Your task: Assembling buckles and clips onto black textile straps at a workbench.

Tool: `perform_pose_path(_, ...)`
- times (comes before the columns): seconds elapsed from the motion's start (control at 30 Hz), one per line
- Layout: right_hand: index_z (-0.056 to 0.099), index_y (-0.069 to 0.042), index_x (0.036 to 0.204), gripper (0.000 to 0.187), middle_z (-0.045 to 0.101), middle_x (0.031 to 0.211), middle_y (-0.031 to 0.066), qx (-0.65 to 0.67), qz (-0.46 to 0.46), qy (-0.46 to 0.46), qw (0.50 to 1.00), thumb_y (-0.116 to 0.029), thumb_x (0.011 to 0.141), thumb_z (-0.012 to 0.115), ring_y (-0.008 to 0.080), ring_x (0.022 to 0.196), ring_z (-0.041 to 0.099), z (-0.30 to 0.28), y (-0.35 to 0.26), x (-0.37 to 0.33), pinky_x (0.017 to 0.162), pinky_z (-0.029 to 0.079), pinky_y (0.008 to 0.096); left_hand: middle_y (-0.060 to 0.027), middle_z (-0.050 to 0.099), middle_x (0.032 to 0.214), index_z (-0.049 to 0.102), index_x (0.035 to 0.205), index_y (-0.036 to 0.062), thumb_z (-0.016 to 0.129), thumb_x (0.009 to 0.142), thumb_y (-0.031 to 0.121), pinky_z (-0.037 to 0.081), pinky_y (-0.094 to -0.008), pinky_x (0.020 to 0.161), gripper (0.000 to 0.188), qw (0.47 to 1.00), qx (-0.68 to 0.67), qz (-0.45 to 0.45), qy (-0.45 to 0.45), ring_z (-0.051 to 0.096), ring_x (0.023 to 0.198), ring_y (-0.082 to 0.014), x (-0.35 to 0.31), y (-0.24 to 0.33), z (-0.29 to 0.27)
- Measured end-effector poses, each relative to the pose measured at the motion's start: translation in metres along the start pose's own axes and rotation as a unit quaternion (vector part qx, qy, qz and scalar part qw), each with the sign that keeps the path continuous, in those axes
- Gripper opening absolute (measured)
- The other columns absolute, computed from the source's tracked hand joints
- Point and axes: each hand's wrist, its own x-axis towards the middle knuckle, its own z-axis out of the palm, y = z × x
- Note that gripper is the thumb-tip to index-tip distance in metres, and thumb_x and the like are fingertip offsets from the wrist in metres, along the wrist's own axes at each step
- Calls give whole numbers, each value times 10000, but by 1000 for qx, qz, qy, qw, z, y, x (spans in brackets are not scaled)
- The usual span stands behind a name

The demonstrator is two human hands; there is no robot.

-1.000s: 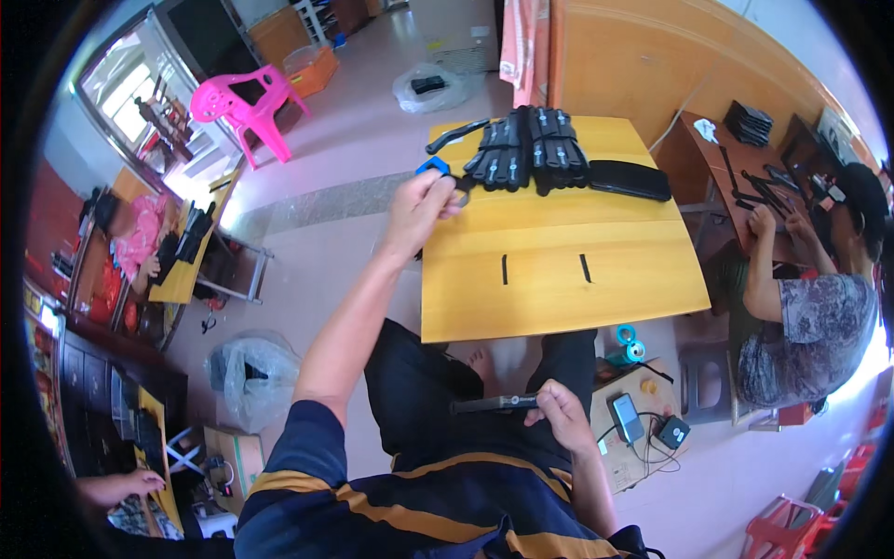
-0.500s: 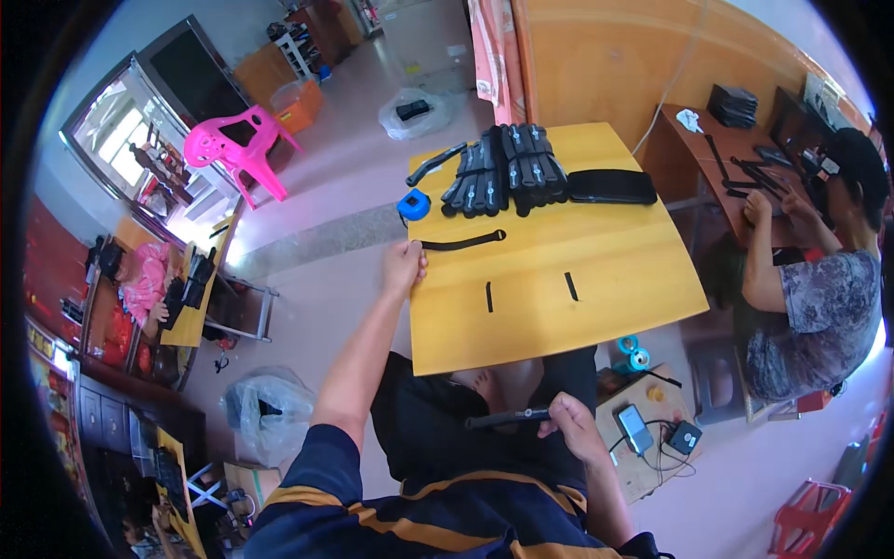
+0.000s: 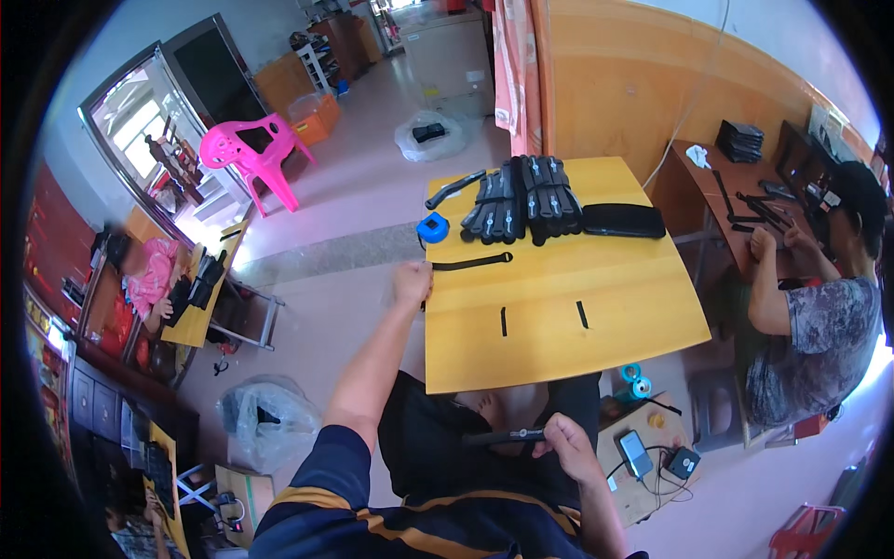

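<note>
At the table's left edge, my left hand [image 3: 413,282] is closed, its fingers round the near end of a thin black strap [image 3: 470,264]. That strap runs to the right across the yellow table [image 3: 643,279] and finishes in a small ring. Over my lap, my right hand [image 3: 570,445] pinches one end of a wider black strap [image 3: 507,436] with a pale mark, which points leftward. Two short black marks or strips [image 3: 583,315] are on the tabletop. Bundled black straps [image 3: 521,200] lie side by side toward the far edge.
A blue tape measure [image 3: 432,228], a loose folded strap [image 3: 454,188] and a flat black case [image 3: 624,221] share the table. At right, a low stand [image 3: 633,484] holds a phone and cables; a seated co-worker [image 3: 819,298] handles straps. A pink chair [image 3: 258,154] stands far left.
The whole view has shifted, so the table appears slightly lower and further right. Both hands keep hold of their straps, with little movement relative to the table.
</note>
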Motion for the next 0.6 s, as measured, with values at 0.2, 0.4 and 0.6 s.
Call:
perform_pose_path(0.2, 535, -45, 916, 257, 655, 827, 57, 0, -1, -1, 1000, -239, 1080, 495, 137, 767, 668, 4, 3, -1, 720, 563, 279, -140, 668, 619, 692, 660, 18, 660, 849, 387, 503, -447, 606, 415, 988, 128, 70, 45, 663, 581, -298, 8, -4, 6)
perform_pose_path(0.4, 535, -52, 907, 271, 658, 828, 55, -17, -7, -13, 1000, -258, 1079, 501, 138, 762, 670, 11, 1, -1, 712, 549, 276, -154, 688, 659, 705, 683, 14, 701, 798, 427, 511, -444, 635, 429, 988, 144, 50, 4, 681, 619, -280, 9, -30, -9)
perform_pose_path(0.6, 536, -56, 901, 270, 660, 803, 50, -39, -3, -21, 999, -255, 1079, 496, 134, 764, 671, 19, -3, -5, 703, 540, 270, -102, 668, 643, 656, 672, 23, 759, 756, 416, 492, -403, 601, 415, 994, 106, 13, 3, 631, 585, -207, -23, -30, -24)
